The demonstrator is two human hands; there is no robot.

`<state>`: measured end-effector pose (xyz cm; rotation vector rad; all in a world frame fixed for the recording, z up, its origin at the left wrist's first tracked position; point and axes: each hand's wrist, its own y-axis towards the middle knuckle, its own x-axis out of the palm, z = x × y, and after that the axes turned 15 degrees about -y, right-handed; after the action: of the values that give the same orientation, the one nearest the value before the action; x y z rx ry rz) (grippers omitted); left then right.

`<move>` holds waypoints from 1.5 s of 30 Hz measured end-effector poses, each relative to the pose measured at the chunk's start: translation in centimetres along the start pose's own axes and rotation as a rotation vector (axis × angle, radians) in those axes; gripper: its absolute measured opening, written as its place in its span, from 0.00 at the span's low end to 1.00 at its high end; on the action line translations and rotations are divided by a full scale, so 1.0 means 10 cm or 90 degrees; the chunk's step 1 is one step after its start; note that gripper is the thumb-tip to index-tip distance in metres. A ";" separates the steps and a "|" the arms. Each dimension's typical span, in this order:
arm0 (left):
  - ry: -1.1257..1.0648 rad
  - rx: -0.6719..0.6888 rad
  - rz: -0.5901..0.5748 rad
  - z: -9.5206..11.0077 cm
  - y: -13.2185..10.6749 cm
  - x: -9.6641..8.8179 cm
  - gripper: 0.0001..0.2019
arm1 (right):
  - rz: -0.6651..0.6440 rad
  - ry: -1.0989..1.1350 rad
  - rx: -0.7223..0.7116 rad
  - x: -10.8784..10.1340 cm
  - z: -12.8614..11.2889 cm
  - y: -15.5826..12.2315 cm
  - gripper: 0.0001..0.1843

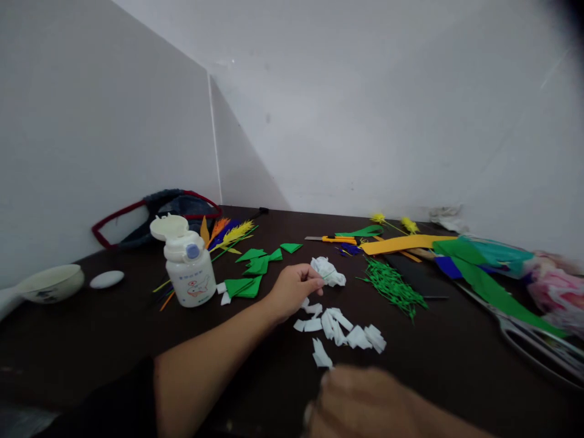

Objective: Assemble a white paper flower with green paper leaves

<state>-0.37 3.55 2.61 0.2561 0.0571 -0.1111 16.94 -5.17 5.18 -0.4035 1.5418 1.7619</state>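
Note:
My left hand (294,289) reaches over the dark table (91,340) with its fingers pinched on a white paper flower (328,271), which seems to sit on a thin green stem. Just below the hand lie several small white paper pieces (340,328). My right hand (365,404) is at the bottom edge, close to the camera and blurred, so its fingers cannot be made out. It hovers near the lowest white piece (322,356).
A white glue bottle (187,264) with its lid flipped open stands left of green paper cutouts (255,267). Green strips (392,286), a yellow utility knife (333,239), coloured sheets (465,261) and scissors (533,334) lie to the right. A bowl (50,283) sits far left.

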 end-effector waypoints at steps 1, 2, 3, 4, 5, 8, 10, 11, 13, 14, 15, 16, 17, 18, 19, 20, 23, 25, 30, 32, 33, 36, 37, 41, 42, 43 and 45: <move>-0.009 -0.004 0.000 0.01 0.00 0.00 0.08 | 0.001 -0.007 0.017 0.01 0.15 0.02 0.12; -0.025 -0.006 -0.002 0.01 0.00 0.01 0.08 | 0.006 -0.015 0.063 0.02 0.32 0.03 0.14; -0.046 -0.006 -0.007 0.02 0.00 0.01 0.08 | 0.006 -0.015 0.098 0.05 0.48 0.04 0.18; -0.068 -0.004 -0.012 0.04 0.00 0.02 0.08 | 0.024 -0.013 0.242 0.08 0.65 0.05 0.17; -0.088 -0.004 -0.018 0.05 -0.01 0.03 0.08 | 0.042 0.022 0.387 0.13 0.79 0.04 0.16; -0.127 -0.018 -0.029 0.08 -0.02 0.06 0.08 | 0.019 0.319 0.622 0.33 1.06 -0.01 0.18; -0.150 -0.029 -0.039 0.09 -0.02 0.08 0.08 | 0.009 0.453 0.651 0.46 1.09 -0.06 0.17; -0.160 -0.033 -0.045 0.09 -0.02 0.09 0.08 | 0.015 0.485 0.643 0.51 1.09 -0.08 0.14; -0.172 -0.038 -0.050 0.09 -0.03 0.11 0.08 | 0.042 0.489 0.615 0.57 1.06 -0.10 0.07; -0.172 -0.040 -0.051 0.08 -0.03 0.11 0.08 | 0.056 0.468 0.607 0.58 1.05 -0.11 0.05; -0.170 -0.045 -0.053 0.08 -0.03 0.12 0.08 | 0.067 0.441 0.606 0.59 1.04 -0.12 0.05; -0.167 -0.052 -0.057 0.07 -0.03 0.13 0.08 | 0.072 0.413 0.613 0.59 1.04 -0.12 0.06; -0.164 -0.061 -0.061 0.07 -0.03 0.14 0.07 | 0.072 0.387 0.623 0.60 1.04 -0.13 0.07; -0.158 -0.070 -0.066 0.06 -0.02 0.15 0.07 | 0.066 0.367 0.635 0.61 1.05 -0.14 0.07; -0.147 -0.080 -0.071 0.05 -0.02 0.16 0.07 | 0.060 0.351 0.645 0.61 1.06 -0.15 0.08; -0.133 -0.088 -0.073 0.04 -0.02 0.17 0.07 | 0.055 0.335 0.654 0.62 1.06 -0.16 0.08; -0.088 -0.098 -0.079 0.01 -0.02 0.19 0.07 | 0.042 0.287 0.666 0.65 1.07 -0.19 0.11; -0.081 -0.094 -0.081 0.00 -0.02 0.21 0.07 | 0.043 0.292 0.676 0.65 1.07 -0.21 0.12; -0.117 -0.077 -0.095 0.01 -0.03 0.21 0.06 | 0.061 0.487 0.666 0.61 1.04 -0.22 0.08; -0.129 -0.072 -0.091 0.03 -0.03 0.21 0.07 | 0.051 0.477 0.642 0.60 1.03 -0.22 0.08; -0.132 -0.072 -0.089 0.03 -0.04 0.21 0.07 | 0.045 0.445 0.639 0.60 1.03 -0.22 0.09; -0.132 -0.075 -0.091 0.04 -0.04 0.22 0.07 | 0.041 0.350 0.661 0.62 1.04 -0.22 0.14; -0.129 -0.071 -0.093 0.04 -0.04 0.22 0.08 | 0.041 0.333 0.665 0.63 1.04 -0.23 0.15; -0.086 -0.025 -0.091 0.03 -0.04 0.24 0.07 | 0.054 0.276 0.670 0.67 1.01 -0.21 0.16; -0.057 -0.006 -0.083 0.04 -0.04 0.24 0.08 | 0.059 0.262 0.673 0.68 0.99 -0.20 0.16; -0.022 0.015 -0.072 0.04 -0.05 0.24 0.08 | 0.063 0.249 0.677 0.68 0.98 -0.18 0.17; 0.050 0.062 -0.049 0.05 -0.06 0.25 0.09 | 0.060 0.234 0.682 0.68 0.95 -0.15 0.17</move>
<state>2.05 2.60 2.77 0.3549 0.1405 -0.1811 15.64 6.03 1.75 -0.0988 2.5157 0.7145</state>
